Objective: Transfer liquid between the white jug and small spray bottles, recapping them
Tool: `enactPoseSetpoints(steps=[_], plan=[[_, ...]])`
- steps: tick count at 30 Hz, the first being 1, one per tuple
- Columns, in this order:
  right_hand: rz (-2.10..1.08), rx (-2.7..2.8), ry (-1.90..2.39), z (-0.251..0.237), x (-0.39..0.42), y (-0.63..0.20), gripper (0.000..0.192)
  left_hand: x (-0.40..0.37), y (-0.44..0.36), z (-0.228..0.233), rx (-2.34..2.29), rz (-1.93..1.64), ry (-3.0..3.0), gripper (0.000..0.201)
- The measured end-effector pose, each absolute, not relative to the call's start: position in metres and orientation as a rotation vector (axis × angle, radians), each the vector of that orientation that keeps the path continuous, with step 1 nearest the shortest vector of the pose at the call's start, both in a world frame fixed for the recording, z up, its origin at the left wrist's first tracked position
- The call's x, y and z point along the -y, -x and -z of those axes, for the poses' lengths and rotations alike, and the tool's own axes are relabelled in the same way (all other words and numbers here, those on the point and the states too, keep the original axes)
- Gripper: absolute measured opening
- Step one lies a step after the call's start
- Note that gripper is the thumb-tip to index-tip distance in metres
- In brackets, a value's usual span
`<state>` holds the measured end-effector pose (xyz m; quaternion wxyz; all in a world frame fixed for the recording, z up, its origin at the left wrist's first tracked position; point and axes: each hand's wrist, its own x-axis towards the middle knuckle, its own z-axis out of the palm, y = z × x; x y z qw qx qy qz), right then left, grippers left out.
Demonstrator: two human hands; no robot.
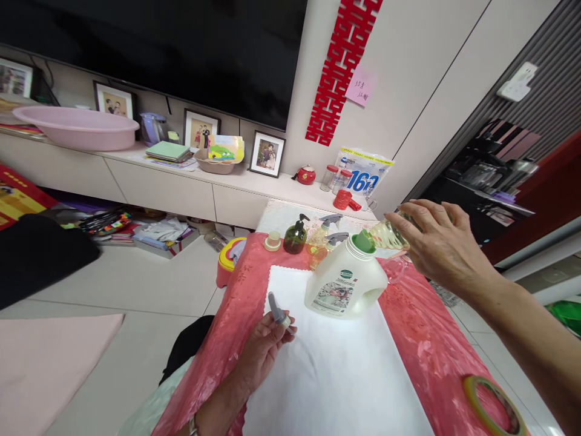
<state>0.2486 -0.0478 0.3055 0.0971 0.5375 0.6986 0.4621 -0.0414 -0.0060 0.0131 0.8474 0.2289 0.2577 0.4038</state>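
My right hand (433, 236) grips a clear ribbed bottle (388, 235), tipped with its mouth at the green spout (364, 241) of a white detergent jug (345, 284). The jug stands upright on a white cloth, its label facing me. Below and left of it, my left hand (267, 342) is closed around a grey nozzle cap (276, 310) with a pale collar, pinched between thumb and fingers. Behind the jug stand spray bottles with grey triggers (338, 238) and a dark green pump bottle (295, 237). A pale cap (272, 241) sits left of the pump bottle.
The white cloth (345, 375) lies over a red plastic table cover (213, 357). A roll of tape (494, 404) rests near the right edge. Behind are red-lidded jars (329, 178), a long cabinet (158, 188) and a pink basin (77, 130). A red-and-yellow stool (224, 260) stands left.
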Motion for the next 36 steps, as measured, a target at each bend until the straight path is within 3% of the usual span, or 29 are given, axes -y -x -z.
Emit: enactPoseSetpoints(steps=[8,24,36], plan=[[-1.416,-2.055,-1.539,-0.31,0.048,-0.242,0.06,0.007,0.042,-0.014,-0.533,-0.847,-0.485,0.047],[-1.545,-2.013,-1.441,-0.317,0.046,-0.231,0.036,0.006,0.043,-0.013,-0.527,-0.846,-0.486,0.045],[-1.513,-1.989,-1.602,-0.303,0.054,-0.236,0.045,0.006,0.043,-0.012,-0.533,-0.843,-0.492,0.044]])
